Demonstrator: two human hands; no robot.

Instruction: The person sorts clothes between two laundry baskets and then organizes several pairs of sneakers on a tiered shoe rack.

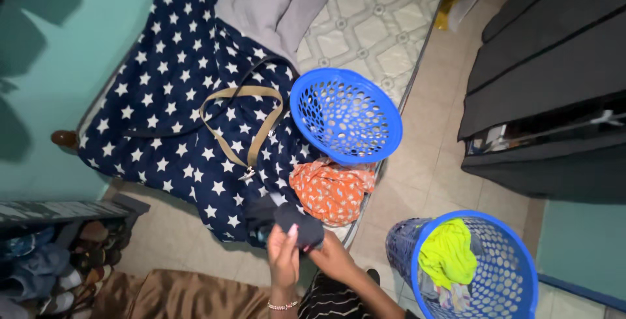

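- The left hand (283,248) rises from the bottom edge, fingers pointing up and curled inward in a closed grip, a pale-painted thumbnail showing at the top.
- A beaded bracelet circles the left wrist.
- The right hand (331,256) comes in from the lower right, forearm slanting up and left, fingers bent and closed.
- Both hands meet, touching side by side, just before the body.

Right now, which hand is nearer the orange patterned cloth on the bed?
The right hand. It sits just below the orange patterned cloth, gripping the dark garment from the right. The left hand holds the same garment further left, farther from the cloth.
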